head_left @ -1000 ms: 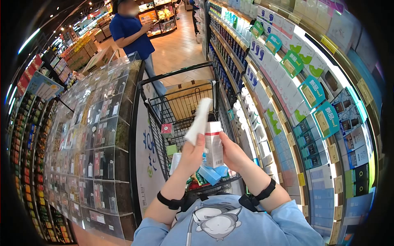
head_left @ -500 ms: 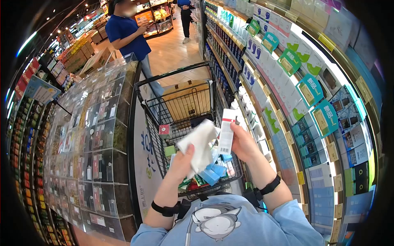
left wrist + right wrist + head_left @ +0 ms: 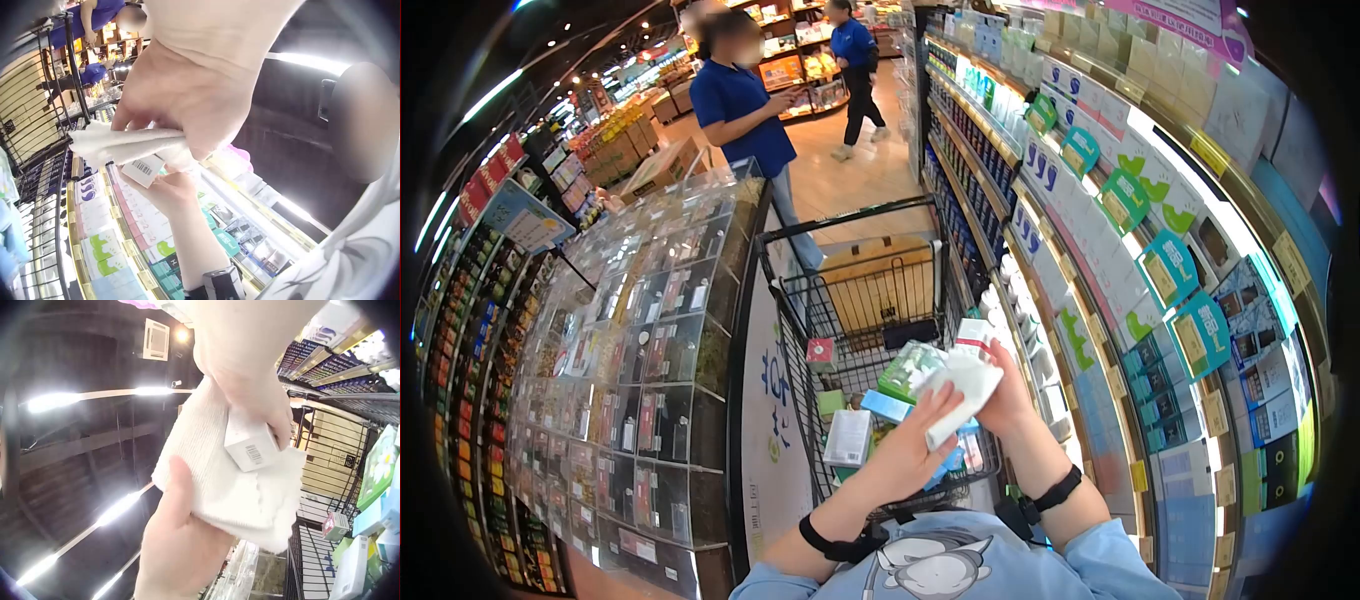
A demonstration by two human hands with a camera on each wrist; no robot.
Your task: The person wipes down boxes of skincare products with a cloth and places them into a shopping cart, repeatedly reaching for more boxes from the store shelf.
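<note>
Both hands are above the near half of the shopping cart (image 3: 855,215). The left hand (image 3: 905,455) grips a white cloth (image 3: 965,390), its thumb on one face and the fingers on the other. The right hand (image 3: 1008,395) holds a small white box (image 3: 252,447) with a barcode on its end, and the cloth lies against this box, over the cart's right half.

Inside the cart, near its left side, sit a red box (image 3: 821,354), a small green box (image 3: 830,403) and, closer to its near end, a white carton (image 3: 848,438). Toward the cart's middle lie a flower-printed green pack (image 3: 912,370) and a light-blue box (image 3: 888,405).

Left of the cart stand clear bins (image 3: 630,370); right of it runs a stocked shelf (image 3: 1250,200). Beyond the cart's far end are two people in blue tops, one standing (image 3: 745,110), the other farther off.
</note>
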